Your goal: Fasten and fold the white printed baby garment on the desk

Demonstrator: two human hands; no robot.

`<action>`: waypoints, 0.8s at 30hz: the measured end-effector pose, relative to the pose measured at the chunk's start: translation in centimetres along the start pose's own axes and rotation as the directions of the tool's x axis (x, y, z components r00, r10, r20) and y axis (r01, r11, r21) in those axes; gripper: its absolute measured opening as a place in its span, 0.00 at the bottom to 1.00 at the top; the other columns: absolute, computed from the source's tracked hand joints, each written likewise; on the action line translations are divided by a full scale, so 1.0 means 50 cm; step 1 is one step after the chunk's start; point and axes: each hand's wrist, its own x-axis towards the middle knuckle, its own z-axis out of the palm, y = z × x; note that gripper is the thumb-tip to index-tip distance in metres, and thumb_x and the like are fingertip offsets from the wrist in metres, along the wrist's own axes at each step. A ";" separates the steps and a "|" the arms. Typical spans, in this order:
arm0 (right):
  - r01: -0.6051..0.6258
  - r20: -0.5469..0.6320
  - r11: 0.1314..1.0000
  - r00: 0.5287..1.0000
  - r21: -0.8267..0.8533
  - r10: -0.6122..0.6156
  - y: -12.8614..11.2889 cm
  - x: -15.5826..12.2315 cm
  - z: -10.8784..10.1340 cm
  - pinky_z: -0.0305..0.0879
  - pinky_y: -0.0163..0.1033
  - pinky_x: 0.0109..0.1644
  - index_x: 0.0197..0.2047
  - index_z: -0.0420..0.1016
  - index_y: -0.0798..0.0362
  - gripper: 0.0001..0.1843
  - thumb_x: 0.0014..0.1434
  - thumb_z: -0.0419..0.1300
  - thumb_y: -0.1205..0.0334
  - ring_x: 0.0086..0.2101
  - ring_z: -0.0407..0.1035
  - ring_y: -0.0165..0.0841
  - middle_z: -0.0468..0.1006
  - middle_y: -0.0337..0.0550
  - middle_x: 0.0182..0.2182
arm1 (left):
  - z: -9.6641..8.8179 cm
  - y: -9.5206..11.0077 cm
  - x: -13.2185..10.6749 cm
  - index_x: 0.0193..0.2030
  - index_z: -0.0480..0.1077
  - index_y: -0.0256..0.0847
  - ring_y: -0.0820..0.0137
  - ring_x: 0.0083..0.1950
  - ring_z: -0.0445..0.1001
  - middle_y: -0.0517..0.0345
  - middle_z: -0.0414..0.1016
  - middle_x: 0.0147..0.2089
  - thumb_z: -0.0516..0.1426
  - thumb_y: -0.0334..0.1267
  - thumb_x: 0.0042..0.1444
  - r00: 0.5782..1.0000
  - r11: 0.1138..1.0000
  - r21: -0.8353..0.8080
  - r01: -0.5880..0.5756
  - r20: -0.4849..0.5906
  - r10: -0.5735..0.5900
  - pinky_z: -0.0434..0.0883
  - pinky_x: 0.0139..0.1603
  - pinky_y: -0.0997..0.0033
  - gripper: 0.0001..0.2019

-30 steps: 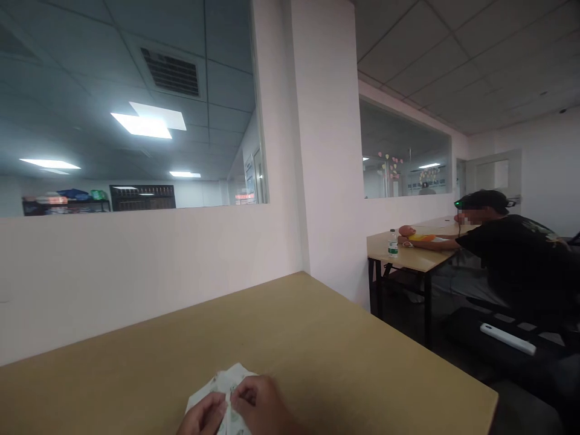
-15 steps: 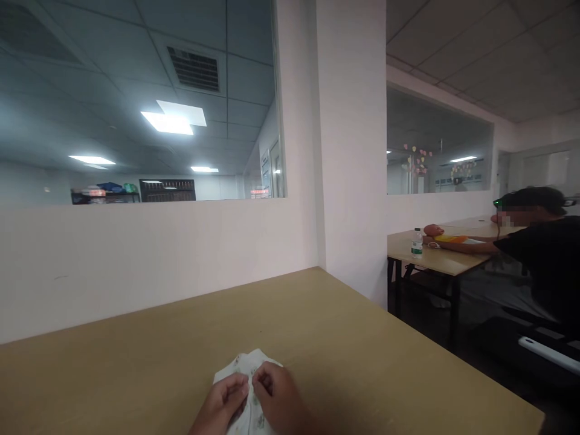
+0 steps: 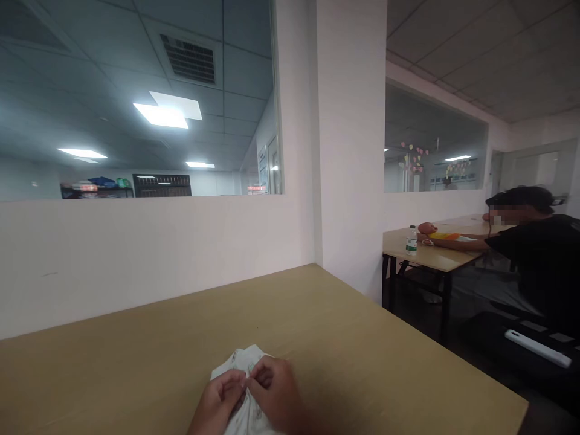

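Observation:
A small white cloth with a faint printed pattern (image 3: 238, 360) lies on the tan wooden table (image 3: 344, 350) at the bottom middle of the head view. My left hand (image 3: 217, 405) and my right hand (image 3: 274, 396) meet over it, fingertips pinching the fabric between them. Only the far edge of the cloth shows past my fingers; the part nearer to me is hidden by my hands and the frame's lower edge.
A white half wall with windows (image 3: 136, 254) runs along the table's far side, and a pillar (image 3: 351, 151) stands at its corner. To the right a person in black (image 3: 539, 260) sits at another table (image 3: 435, 254) with a water bottle (image 3: 411, 239).
The view swung right between the first two frames and then settled slightly left. My hands stay pinched on the cloth with only small finger shifts.

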 end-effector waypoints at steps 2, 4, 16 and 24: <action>-0.012 0.003 1.000 1.000 -0.026 0.012 0.001 0.002 -0.002 0.63 0.33 0.33 0.29 0.75 0.56 0.04 0.52 0.62 0.65 0.29 0.72 0.33 0.76 0.41 0.25 | -0.004 -0.007 0.004 0.42 0.76 0.37 0.62 0.44 0.73 0.54 0.74 0.35 0.64 0.61 0.56 1.000 1.000 0.018 -0.003 -0.021 0.003 0.68 0.43 0.72 0.25; -0.023 0.008 0.998 1.000 -0.056 0.023 0.004 0.005 -0.006 0.64 0.33 0.35 0.29 0.75 0.56 0.02 0.52 0.62 0.67 0.30 0.72 0.33 0.76 0.40 0.26 | -0.005 -0.009 0.008 0.42 0.77 0.37 0.61 0.45 0.73 0.53 0.75 0.35 0.64 0.62 0.55 0.999 0.999 0.048 -0.012 -0.029 0.014 0.69 0.45 0.71 0.26; -0.074 0.043 0.984 0.996 -0.162 0.082 -0.014 0.013 -0.029 0.60 0.31 0.34 0.28 0.76 0.56 0.04 0.51 0.60 0.69 0.31 0.71 0.32 0.76 0.40 0.26 | 0.016 0.024 0.003 0.40 0.77 0.36 0.59 0.47 0.75 0.49 0.79 0.42 0.62 0.62 0.56 0.994 0.981 0.174 -0.083 -0.060 0.095 0.70 0.49 0.68 0.26; -0.090 0.065 0.992 0.993 -0.092 0.096 0.011 0.024 -0.024 0.60 0.32 0.34 0.29 0.76 0.57 0.03 0.51 0.61 0.68 0.31 0.71 0.32 0.76 0.40 0.26 | 0.021 0.027 -0.005 0.40 0.75 0.36 0.61 0.45 0.75 0.51 0.77 0.41 0.60 0.60 0.58 0.991 0.976 0.193 -0.105 -0.057 0.118 0.69 0.47 0.69 0.24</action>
